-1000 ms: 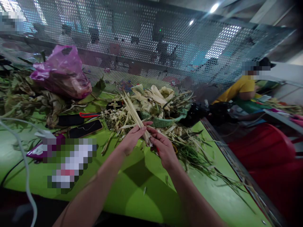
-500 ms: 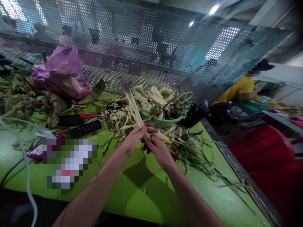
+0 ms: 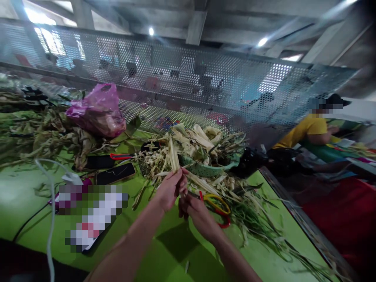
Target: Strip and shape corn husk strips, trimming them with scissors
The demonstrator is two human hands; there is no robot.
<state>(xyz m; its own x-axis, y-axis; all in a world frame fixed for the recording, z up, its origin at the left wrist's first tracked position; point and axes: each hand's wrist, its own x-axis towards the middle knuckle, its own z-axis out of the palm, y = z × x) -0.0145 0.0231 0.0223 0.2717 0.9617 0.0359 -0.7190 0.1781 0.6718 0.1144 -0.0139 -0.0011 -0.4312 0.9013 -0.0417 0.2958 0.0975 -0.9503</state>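
Observation:
A folded strip of pale dried corn husk (image 3: 174,158) stands upright in my left hand (image 3: 169,191), whose thumb and fingers pinch it low down. Just below, my right hand (image 3: 196,211) is closed with its fingers curled close to the left fingertips. Whatever it grips at the husk's lower end is hidden. Scissors with red and yellow handles (image 3: 217,198) lie beside my right wrist. Behind my hands, a green basket (image 3: 202,170) holds more dry husks (image 3: 202,139), and shredded husk scraps (image 3: 152,162) lie around it.
On the left are a purple plastic bag (image 3: 98,113), a dark phone (image 3: 115,173), a red-handled tool (image 3: 121,156) and a white cable (image 3: 52,203). Green strands (image 3: 249,217) spread along the right. A perforated metal screen (image 3: 164,84) stands behind; a person in yellow (image 3: 308,129) sits at right.
The view has tilted up, so things appear lower. My right hand has dropped slightly below the left and its fingers have curled in. More of the scissors now shows.

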